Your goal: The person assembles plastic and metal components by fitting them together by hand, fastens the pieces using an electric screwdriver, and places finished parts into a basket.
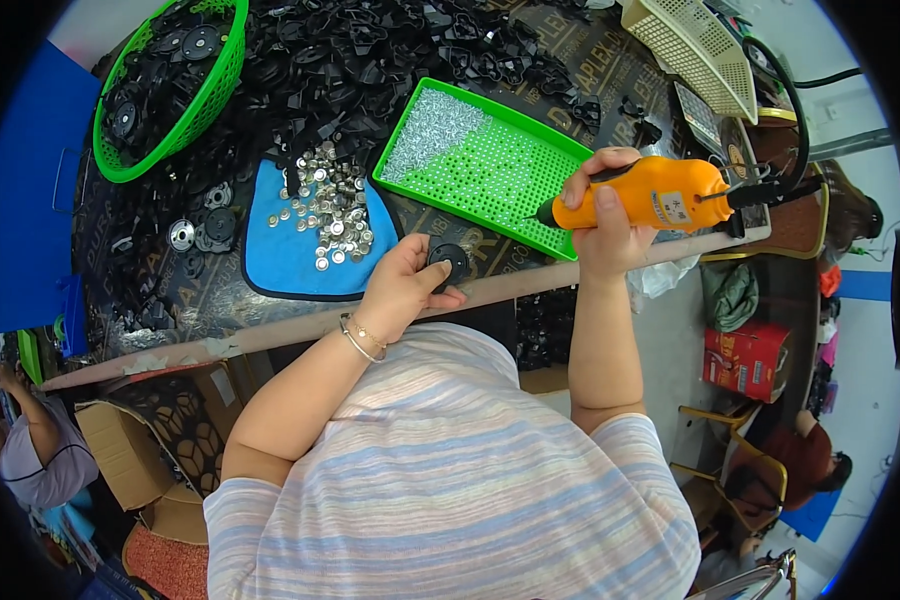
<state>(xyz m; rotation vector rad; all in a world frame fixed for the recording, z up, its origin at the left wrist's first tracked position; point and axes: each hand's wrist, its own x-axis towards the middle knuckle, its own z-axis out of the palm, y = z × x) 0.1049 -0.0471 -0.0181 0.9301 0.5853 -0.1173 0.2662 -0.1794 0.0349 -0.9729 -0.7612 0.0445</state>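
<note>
At the bench (270,335), we see the left hand (402,285) pinching a round black part (449,262) at the near edge, just below the green tray (490,160) of screws. The right hand (598,215) is wrapped tight around an orange driver (650,195), its tip over the tray's near corner. Silver discs (332,210) lie on a blue mat (290,255) left of the tray.

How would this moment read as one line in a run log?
left hand: steadies black round part | right hand: grips orange electric screwdriver | bit over green screw tray
</note>
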